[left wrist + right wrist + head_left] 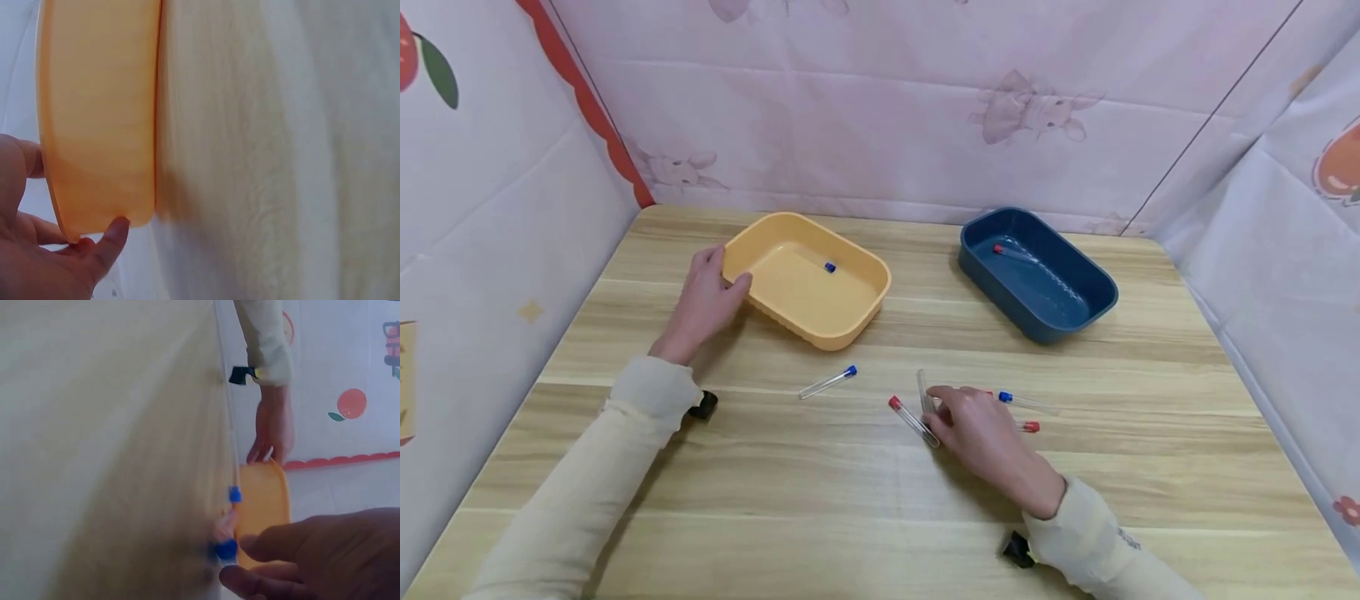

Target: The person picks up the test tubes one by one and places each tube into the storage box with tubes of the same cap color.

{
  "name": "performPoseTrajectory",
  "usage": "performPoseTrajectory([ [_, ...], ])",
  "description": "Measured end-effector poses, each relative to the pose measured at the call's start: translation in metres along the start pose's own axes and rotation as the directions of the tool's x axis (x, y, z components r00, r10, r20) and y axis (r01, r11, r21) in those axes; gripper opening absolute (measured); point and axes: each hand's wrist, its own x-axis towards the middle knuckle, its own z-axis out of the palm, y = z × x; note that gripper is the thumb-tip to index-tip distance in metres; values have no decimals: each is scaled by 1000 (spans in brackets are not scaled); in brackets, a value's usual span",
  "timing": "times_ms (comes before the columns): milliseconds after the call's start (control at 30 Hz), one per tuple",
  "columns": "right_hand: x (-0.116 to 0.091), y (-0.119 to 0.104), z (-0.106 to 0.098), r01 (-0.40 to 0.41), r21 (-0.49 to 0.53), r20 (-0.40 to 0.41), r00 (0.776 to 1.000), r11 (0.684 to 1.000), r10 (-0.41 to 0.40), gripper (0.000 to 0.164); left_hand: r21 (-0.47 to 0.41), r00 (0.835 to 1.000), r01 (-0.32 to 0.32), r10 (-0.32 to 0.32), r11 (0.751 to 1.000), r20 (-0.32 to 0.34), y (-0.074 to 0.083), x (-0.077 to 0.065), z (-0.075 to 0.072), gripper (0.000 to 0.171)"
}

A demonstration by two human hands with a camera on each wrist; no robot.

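My left hand (703, 296) grips the near-left end of a yellow plastic tray (805, 321), fingers at the rim and thumb against its outer wall in the left wrist view. One blue-capped tube (830, 267) lies inside. Low over the table, my right hand (985, 429) pinches a clear test tube (922, 385); a blurred blue cap (226, 550) shows between thumb and fingertip in the right wrist view. Beside that hand lies a red-capped test tube (913, 421). Beyond it are a blue-capped tube (1006, 397) and a red-capped one (1032, 427), both partly hidden.
A dark blue tray (1037, 321) stands at the back right with a red-capped tube (998, 249) inside. Between the hands, another blue-capped test tube (827, 382) lies on the wooden table (820, 500). Printed cloth walls (850, 125) enclose the back and sides.
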Motion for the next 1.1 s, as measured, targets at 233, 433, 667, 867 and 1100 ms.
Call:
performPoseTrajectory([
  [233,6,13,-14,147,-8,57,988,989,-147,51,6,999,44,-44,999,-7,9,-14,-1,78],
  [433,14,28,-22,240,30,137,960,970,-242,68,24,998,57,-56,998,-13,10,-22,1,82],
  [667,22,39,-25,261,96,216,937,961,-276,77,21,998,62,-61,998,-16,12,-30,2,83],
  [867,27,43,-22,274,102,265,919,956,-292,86,28,997,75,-74,997,-21,15,-35,3,85],
  [1100,33,46,-19,279,116,277,913,953,-301,86,22,996,83,-83,996,-30,17,-37,4,85],
])
